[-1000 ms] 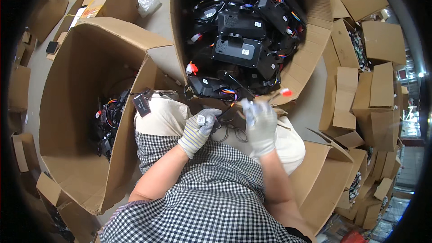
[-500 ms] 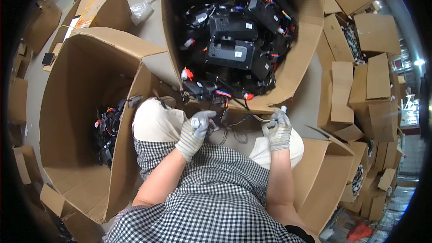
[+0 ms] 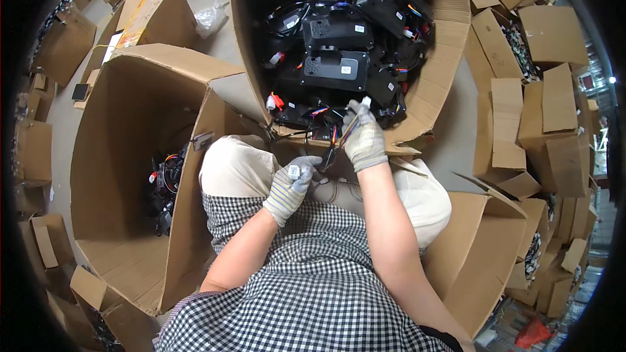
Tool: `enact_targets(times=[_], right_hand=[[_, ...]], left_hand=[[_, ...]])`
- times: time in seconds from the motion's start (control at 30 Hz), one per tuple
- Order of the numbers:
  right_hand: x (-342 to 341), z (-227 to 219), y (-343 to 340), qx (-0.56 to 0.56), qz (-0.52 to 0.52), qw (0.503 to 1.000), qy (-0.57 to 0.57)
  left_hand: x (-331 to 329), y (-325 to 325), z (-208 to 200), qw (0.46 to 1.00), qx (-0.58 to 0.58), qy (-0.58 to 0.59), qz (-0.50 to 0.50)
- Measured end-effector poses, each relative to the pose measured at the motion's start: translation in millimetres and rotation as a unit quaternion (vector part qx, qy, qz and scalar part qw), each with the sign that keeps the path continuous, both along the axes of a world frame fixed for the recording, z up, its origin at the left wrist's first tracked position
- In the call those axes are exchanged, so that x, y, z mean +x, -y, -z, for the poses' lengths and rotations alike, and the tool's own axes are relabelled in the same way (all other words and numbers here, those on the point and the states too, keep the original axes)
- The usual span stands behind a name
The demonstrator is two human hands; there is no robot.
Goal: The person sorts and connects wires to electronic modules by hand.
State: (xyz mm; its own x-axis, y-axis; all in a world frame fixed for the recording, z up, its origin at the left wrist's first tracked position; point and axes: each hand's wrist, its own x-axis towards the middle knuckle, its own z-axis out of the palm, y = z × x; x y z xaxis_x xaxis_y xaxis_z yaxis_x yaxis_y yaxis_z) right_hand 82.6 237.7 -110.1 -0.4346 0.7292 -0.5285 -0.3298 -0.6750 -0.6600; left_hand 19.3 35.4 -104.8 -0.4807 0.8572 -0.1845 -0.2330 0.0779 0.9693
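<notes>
My left hand [image 3: 287,194], in a grey-white striped work glove, is closed on a white plug connector [image 3: 294,171] above my lap. Over the near edge of the big carton [image 3: 450,45], my gloved right hand [image 3: 366,142] pinches a bundle of coloured wires [image 3: 349,129]. A white connector [image 3: 366,100] sticks up at its fingertips. Inside that carton lie many black plastic device cases [image 3: 334,70] with cables; a red-and-white plug [image 3: 275,100] is at its front left. Dark wires [image 3: 326,156] hang between my two hands, and where they lead is partly hidden.
To my left stands a deep open carton [image 3: 117,156] with black wired parts [image 3: 164,186] low inside. Another open carton [image 3: 482,248] is close on my right. Stacked cartons [image 3: 541,111] line the right side. A clear plastic bag [image 3: 212,16] lies on the floor.
My right hand has moved left and forward with the wires, from beside my right knee to the big carton's near edge. My left hand has shifted only slightly, still holding the connector.
</notes>
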Motion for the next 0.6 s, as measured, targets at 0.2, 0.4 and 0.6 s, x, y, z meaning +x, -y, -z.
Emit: enact_targets(times=[0.2, 0.4, 0.6], right_hand=[[-30.6, -117.0, -15.1, 0.148, -0.076, 0.961, -0.22], [47.6, -129.4, -43.7, 0.226, 0.209, 0.949, -0.074], [124.2, -22.0, 52.9, 0.336, -0.024, 0.931, 0.144]], left_hand=[[-0.3, 0.8, -12.0, 0.998, 0.005, 0.065, 0.015], [-1.1, 2.8, -12.7, 0.997, 0.025, 0.077, 0.004], [0.0, 5.3, -27.0, 0.999, -0.004, -0.034, 0.028]])
